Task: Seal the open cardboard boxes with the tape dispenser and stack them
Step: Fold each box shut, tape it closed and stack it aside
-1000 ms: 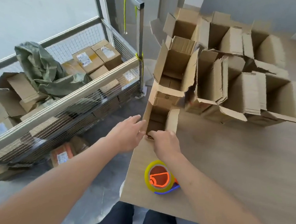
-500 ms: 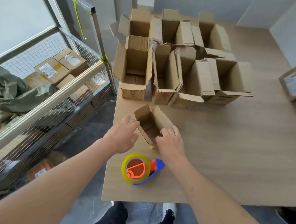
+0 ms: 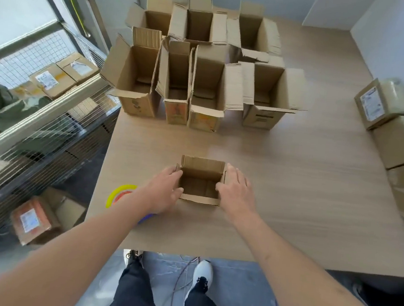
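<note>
Box (image 3: 200, 180) sat squared up and open-topped on the table (image 3: 304, 188), well in front of the row of open boxes (image 3: 198, 87); half a second before it had been skewed at an angle and closer to the table's left edge. Left hand (image 3: 164, 188) gripped the box's left wall, thumb hooked over the rim. Right hand (image 3: 235, 190) gripped the right wall, fingers spread along the outside. Tape dispenser (image 3: 120, 194) lay left of the box, half hidden under the left forearm, untouched. Flaps not yet folded; box looked set for closing, then taping. Sealed boxes (image 3: 397, 138) stacked far right of it.
</note>
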A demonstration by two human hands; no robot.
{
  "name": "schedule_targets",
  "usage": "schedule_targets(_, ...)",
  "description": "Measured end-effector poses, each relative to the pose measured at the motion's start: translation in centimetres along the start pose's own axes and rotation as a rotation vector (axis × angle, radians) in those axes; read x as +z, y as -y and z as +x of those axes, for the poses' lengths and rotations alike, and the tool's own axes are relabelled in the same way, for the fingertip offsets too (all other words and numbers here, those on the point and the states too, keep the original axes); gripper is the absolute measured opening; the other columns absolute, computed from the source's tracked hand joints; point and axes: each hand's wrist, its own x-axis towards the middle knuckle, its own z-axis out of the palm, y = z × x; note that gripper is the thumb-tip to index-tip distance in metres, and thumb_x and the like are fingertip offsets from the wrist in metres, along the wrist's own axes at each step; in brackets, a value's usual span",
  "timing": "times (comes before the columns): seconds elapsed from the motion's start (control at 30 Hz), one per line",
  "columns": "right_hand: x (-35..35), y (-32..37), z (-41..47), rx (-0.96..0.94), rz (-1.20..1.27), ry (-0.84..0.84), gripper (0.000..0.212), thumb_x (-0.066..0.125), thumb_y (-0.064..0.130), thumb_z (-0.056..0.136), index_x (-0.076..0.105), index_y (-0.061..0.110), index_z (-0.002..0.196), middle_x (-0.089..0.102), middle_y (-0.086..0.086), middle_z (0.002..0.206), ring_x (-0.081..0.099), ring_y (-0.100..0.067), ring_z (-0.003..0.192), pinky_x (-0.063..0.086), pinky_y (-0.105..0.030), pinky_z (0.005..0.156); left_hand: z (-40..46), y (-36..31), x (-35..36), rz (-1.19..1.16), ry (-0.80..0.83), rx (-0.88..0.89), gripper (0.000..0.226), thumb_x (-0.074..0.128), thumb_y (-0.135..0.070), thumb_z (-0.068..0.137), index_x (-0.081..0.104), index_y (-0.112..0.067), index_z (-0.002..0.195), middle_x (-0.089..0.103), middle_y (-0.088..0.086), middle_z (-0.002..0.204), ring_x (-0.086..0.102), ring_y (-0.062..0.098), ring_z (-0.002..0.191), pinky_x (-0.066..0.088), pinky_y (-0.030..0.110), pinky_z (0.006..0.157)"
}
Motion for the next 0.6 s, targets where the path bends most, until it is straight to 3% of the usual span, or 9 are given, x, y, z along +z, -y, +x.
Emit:
schedule_targets(0.13, 0.6, -3.4, -1.6, 0.055, 0.244, -0.009, 0.072, 0.062, 0.008, 0.094, 0.034, 0.039, 0.153, 0.018, -0.009, 0.164, 0.043, -0.036, 0.137, 0.046, -0.045, 0.103, -0.5, -3.7, 2.0, 0.016, 0.009, 0.033, 0.073, 0.052, -0.038, 0.104, 0.018, -0.012, 0.163, 0.022, 0.007, 0.166, 0.031, 0.025, 0.15, 0.03, 0.033, 0.119)
schedule_targets(0.23, 0.8, -4.3, -2.2, 0.084, 0.416, 0.005, 0.1, 0.067, 0.011, 0.094, 0.0, 0.053, 0.155, 0.017, -0.001, 0.166, 0.045, -0.031, 0.139, 0.052, -0.048, 0.098, -0.8, -5.2, 2.9, -0.012, 0.019, 0.08, 0.096, 0.064, -0.044, 0.097, 0.001, -0.019, 0.165, 0.024, 0.002, 0.164, 0.041, 0.023, 0.142, 0.037, 0.031, 0.11)
schedule_targets(0.3, 0.9, -4.5, -2.5, 0.09, 0.469, -0.009, 0.113, 0.07, 0.009, 0.091, -0.011, 0.057, 0.152, 0.017, 0.003, 0.167, 0.047, -0.029, 0.139, 0.054, -0.048, 0.095, -0.9, -5.6, 3.5, -0.012, 0.028, 0.082, 0.107, 0.071, -0.045, 0.091, -0.002, -0.019, 0.165, 0.023, 0.001, 0.165, 0.044, 0.024, 0.139, 0.041, 0.033, 0.11)
schedule_targets(0.4, 1.1, -4.5, -2.5, 0.103, 0.536, -0.045, 0.12, 0.071, 0.002, 0.086, -0.013, 0.054, 0.154, 0.026, 0.004, 0.16, 0.056, -0.028, 0.126, 0.056, -0.048, 0.088, -0.8, -5.7, 4.2, 0.09, -0.001, 0.066, 0.088, 0.073, -0.036, 0.091, 0.024, -0.011, 0.159, 0.022, 0.004, 0.163, 0.047, 0.028, 0.137, 0.043, 0.037, 0.109)
schedule_targets(0.5, 1.6, -4.3, -2.0, 0.137, 0.543, -0.074, 0.117, 0.072, 0.002, 0.085, -0.008, 0.047, 0.158, 0.036, 0.004, 0.129, 0.06, -0.027, 0.083, 0.056, -0.047, 0.072, -0.6, -5.9, 5.0, 0.101, -0.061, 0.049, 0.054, 0.064, -0.023, 0.096, 0.046, -0.009, 0.145, 0.027, 0.006, 0.158, 0.055, 0.029, 0.125, 0.046, 0.035, 0.101)
schedule_targets(0.6, 2.1, -4.4, -1.8, 0.126, 0.554, -0.1, 0.075, 0.062, 0.009, 0.094, 0.029, 0.03, 0.158, 0.035, 0.0, 0.123, 0.059, -0.028, 0.083, 0.055, -0.046, 0.079, -0.2, -6.2, 5.6, 0.074, -0.121, 0.027, 0.03, 0.058, -0.019, 0.099, 0.058, -0.01, 0.128, 0.033, 0.008, 0.15, 0.062, 0.032, 0.102, 0.051, 0.038, 0.088)
